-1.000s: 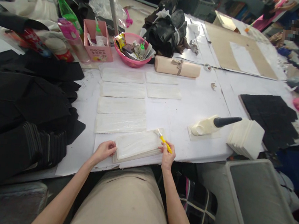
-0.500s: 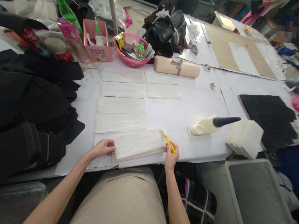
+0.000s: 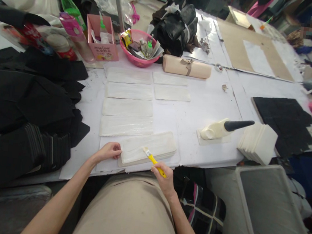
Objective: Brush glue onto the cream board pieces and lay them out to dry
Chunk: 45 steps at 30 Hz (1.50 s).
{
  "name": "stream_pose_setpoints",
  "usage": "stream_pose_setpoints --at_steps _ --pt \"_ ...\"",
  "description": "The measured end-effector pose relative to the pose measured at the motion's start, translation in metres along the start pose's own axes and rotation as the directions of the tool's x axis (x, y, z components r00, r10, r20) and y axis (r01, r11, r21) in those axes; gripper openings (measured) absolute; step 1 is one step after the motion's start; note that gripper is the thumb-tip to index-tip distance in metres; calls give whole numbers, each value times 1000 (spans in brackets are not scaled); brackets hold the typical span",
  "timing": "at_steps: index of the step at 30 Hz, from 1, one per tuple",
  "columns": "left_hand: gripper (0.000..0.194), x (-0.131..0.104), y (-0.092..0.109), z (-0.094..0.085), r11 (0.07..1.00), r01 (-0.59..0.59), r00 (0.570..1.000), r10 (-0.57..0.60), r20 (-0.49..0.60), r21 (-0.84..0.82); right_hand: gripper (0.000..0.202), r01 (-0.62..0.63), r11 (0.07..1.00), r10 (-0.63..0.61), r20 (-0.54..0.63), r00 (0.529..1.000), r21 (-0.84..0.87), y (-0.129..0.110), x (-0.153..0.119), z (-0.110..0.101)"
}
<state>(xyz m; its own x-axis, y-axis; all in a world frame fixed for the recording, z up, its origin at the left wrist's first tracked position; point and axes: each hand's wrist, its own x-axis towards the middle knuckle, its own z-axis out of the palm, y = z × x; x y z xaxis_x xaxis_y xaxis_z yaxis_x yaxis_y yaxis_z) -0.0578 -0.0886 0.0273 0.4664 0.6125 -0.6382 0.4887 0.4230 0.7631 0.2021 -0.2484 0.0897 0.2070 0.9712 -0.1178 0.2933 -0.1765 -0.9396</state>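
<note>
My right hand [image 3: 165, 179] is closed round the yellow handle of a paintbrush [image 3: 156, 163]. Its pale bristles touch the top of a small stack of white rectangular pieces [image 3: 132, 149] at the table's near edge. At the stack's left end, my left hand [image 3: 109, 152] has its fingers curled and pinched on the edge of the top piece. Beyond the stack, several more white strips [image 3: 127, 108] lie flat in two columns, their surfaces streaked and shiny. A cream container with a black neck [image 3: 222, 129] stands to the right on a small sheet.
Black cut pieces [image 3: 28, 98] are heaped on the left. At the right stand a block of white pieces [image 3: 258, 142], a black stack [image 3: 282, 122] and a grey bin [image 3: 264, 174] below the table edge. Farther back are a pink basin [image 3: 139, 62], a pink box [image 3: 104, 51] and a beige roll [image 3: 187, 67].
My right hand has swept the paintbrush leftward and nearer to me, from the stack's right end to its middle. My left hand has stayed at the left edge.
</note>
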Motion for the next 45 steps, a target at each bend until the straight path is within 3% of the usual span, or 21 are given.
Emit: stream_pose_setpoints --at_steps 4,6,9,13,16,18,21,23,28,30,33,35,37,39,41,45 --pt "27 0 -1 1 1000 -4 1000 4 -9 8 19 -120 986 108 109 988 116 7 2 19" --pt "27 0 -2 1 1000 -17 1000 17 -15 20 20 -184 967 168 99 981 176 18 5 16" --pt "29 0 -4 1 999 -28 1000 28 -13 34 23 -228 947 248 -65 967 226 38 10 -14" --pt "30 1 -6 0 999 -25 1000 25 -6 29 28 -223 960 269 -347 898 167 52 11 -67" --pt "31 1 -6 1 999 -22 1000 23 -9 31 27 -194 980 196 -446 873 52 45 6 -78" --pt "31 1 -5 1 999 -17 1000 17 -14 29 26 -157 987 140 -402 905 -10 36 1 -67" --pt "32 0 -3 1 1000 -6 1000 6 -15 25 24 -90 995 81 -169 982 -43 28 -5 -45" --pt "32 -1 -2 2 1000 -6 1000 6 -13 27 24 -72 995 66 -85 994 -63 30 -7 -42" --pt "32 -1 -2 2 999 -22 1000 22 -17 34 26 -154 967 79 -336 938 -201 40 -12 -69" --pt "32 0 -2 1 999 -23 1000 23 -13 39 26 -134 960 49 -322 946 -246 35 -14 -69" --pt "32 0 -3 1 999 -25 1000 25 -4 41 25 -25 981 12 -71 997 -194 22 -17 -42" --pt "31 -1 -2 1 999 -29 1000 29 -2 41 24 21 990 -8 88 996 -138 16 -17 -19" --pt "31 -2 -1 1 998 -33 999 34 -6 47 23 25 994 -10 136 991 -108 17 -15 -5" --pt "31 -3 1 2 998 -35 999 36 -12 55 23 -10 996 18 83 996 -91 23 -14 -9" --pt "31 -3 2 2 998 -30 999 30 -11 56 24 -73 992 69 -42 997 -100 31 -14 -28" --pt "31 -3 3 2 999 -11 1000 12 -12 50 24 -177 955 96 -319 943 -238 35 -13 -72"
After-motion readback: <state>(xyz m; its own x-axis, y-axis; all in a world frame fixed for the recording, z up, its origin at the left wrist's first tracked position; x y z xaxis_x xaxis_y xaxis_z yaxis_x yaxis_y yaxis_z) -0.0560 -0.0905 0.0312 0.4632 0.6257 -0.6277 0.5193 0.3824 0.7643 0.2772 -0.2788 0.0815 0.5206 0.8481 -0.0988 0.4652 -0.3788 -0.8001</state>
